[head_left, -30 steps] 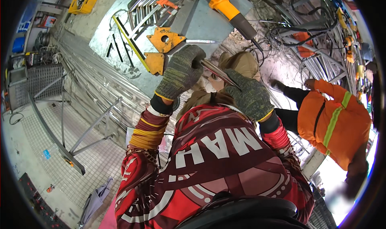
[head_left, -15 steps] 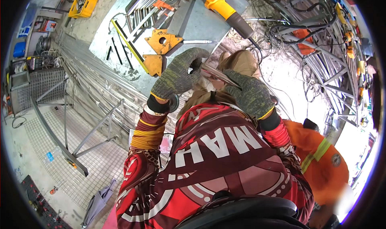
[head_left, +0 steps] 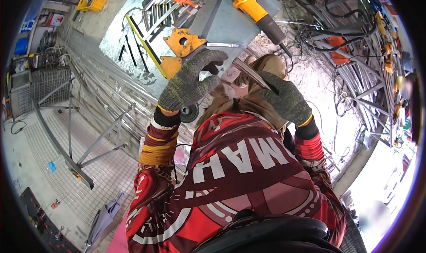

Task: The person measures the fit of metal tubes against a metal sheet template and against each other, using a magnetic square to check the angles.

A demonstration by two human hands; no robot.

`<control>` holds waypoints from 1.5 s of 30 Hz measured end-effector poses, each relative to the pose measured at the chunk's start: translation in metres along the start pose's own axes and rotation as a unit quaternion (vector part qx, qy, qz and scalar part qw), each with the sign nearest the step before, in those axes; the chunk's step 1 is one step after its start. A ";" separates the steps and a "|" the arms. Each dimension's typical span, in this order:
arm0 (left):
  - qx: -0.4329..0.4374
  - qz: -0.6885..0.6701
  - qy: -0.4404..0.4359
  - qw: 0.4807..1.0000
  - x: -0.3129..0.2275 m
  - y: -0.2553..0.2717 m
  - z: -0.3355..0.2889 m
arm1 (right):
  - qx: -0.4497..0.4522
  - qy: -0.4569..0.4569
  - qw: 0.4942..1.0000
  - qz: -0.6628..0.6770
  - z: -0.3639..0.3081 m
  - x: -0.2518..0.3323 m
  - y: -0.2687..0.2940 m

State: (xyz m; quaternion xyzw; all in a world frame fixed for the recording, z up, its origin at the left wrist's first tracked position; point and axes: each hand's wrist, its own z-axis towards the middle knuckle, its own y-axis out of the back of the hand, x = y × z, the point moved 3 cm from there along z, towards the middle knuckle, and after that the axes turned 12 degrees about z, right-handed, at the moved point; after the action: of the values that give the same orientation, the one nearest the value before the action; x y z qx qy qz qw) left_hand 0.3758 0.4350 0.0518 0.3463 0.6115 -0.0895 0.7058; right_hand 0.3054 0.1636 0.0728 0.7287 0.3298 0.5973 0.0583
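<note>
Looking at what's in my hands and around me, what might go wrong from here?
Only the right hand grips the metal piece; the open left hand is apart from it, so the piece might twist or slip.
The angle grinder lies close by, seemingly extending past the grey plate's edge, so a bump could shift it.
Its cord trails beyond the plate, where a foot might catch it.

Glare burns out the lower right rim, fringed purple, and whitens the floor (head_left: 330, 119) right of centre; the metal sheet (head_left: 116, 42) shines. Fisheye distortion bends straight edges toward black corners; a pale smudge (head_left: 375, 215) blurs lower right.
</note>
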 end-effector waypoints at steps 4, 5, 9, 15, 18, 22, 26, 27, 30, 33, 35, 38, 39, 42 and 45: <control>-0.048 -0.042 -0.009 0.998 -0.007 -0.008 0.008 | 0.040 -0.035 0.987 0.150 0.003 -0.007 -0.002; -0.048 -0.044 -0.008 0.998 -0.010 -0.009 0.011 | 0.053 -0.055 0.984 0.159 0.002 -0.005 -0.003; -0.055 -0.020 -0.014 0.998 -0.014 -0.013 0.017 | 0.063 0.073 0.987 0.129 0.001 -0.011 -0.005; -0.032 -0.055 0.001 0.998 -0.001 -0.016 0.018 | 0.109 -0.063 0.975 0.183 0.002 0.004 0.005; -0.039 -0.050 -0.007 0.998 0.003 -0.018 0.018 | 0.120 -0.054 0.985 0.114 0.003 0.001 0.009; -0.042 -0.076 -0.004 0.996 0.004 -0.016 0.017 | 0.116 -0.027 0.989 0.093 0.004 0.000 0.010; -0.052 -0.072 -0.005 0.996 0.000 -0.013 0.015 | 0.104 -0.056 0.987 0.109 0.007 0.008 0.009; -0.061 -0.091 -0.003 0.994 0.000 -0.013 0.014 | 0.105 -0.056 0.987 0.108 0.008 0.012 0.009; -0.092 -0.130 -0.018 0.987 -0.011 -0.014 0.014 | 0.111 -0.146 0.964 0.192 0.008 0.012 0.005; -0.079 -0.205 -0.001 0.976 -0.018 -0.030 0.013 | 0.091 -0.099 0.921 0.365 0.006 -0.003 -0.012; -0.031 -0.242 0.060 0.968 -0.013 -0.048 0.009 | 0.080 -0.119 0.878 0.457 0.006 -0.013 -0.025; -0.075 -0.261 0.071 0.960 -0.015 -0.055 0.006 | 0.089 -0.036 0.896 0.434 0.016 -0.013 -0.036; -0.095 -0.250 0.074 0.961 -0.015 -0.056 0.006 | 0.089 0.049 0.937 0.334 0.021 -0.003 -0.035; -0.115 -0.198 0.065 0.971 -0.012 -0.058 0.005 | 0.056 -0.074 0.962 0.258 0.018 -0.007 -0.021; -0.114 -0.136 0.056 0.982 -0.011 -0.061 0.006 | 0.047 -0.031 0.992 0.109 0.026 0.004 -0.004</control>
State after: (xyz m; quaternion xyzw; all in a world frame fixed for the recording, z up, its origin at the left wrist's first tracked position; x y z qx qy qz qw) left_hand 0.3441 0.3825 0.0386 0.1812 0.6977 -0.0949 0.6865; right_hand 0.3273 0.1773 0.0672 0.7805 0.2742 0.5611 -0.0306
